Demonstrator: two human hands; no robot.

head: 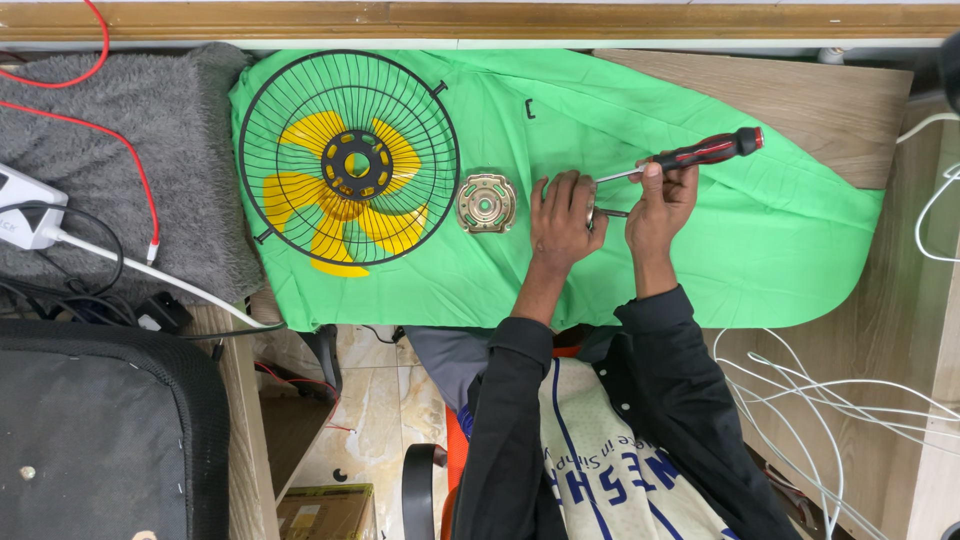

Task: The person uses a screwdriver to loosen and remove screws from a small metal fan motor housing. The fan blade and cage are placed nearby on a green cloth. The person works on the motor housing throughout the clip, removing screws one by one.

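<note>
Looking down from my head, my left hand (563, 215) lies cupped over a small round metal part (592, 213) on the green cloth (700, 240) that covers the desk (800, 100); the part is mostly hidden under my fingers, so I cannot tell its exact shape, but my grip is closed around it. My right hand (660, 200) holds a screwdriver (690, 157) with a red and black handle, pinched high between thumb and fingers, its shaft slanting down and left toward the part under my left hand. Just left of my left hand lies a brass-coloured round metal plate (486, 203), flat on the cloth and apart from my fingers. Further left rests a black wire fan guard (349, 158) with yellow blades (320, 190) beneath it. A grey fluffy mat (120, 150) with red wires (120, 140) lies beyond the cloth's left edge.
</note>
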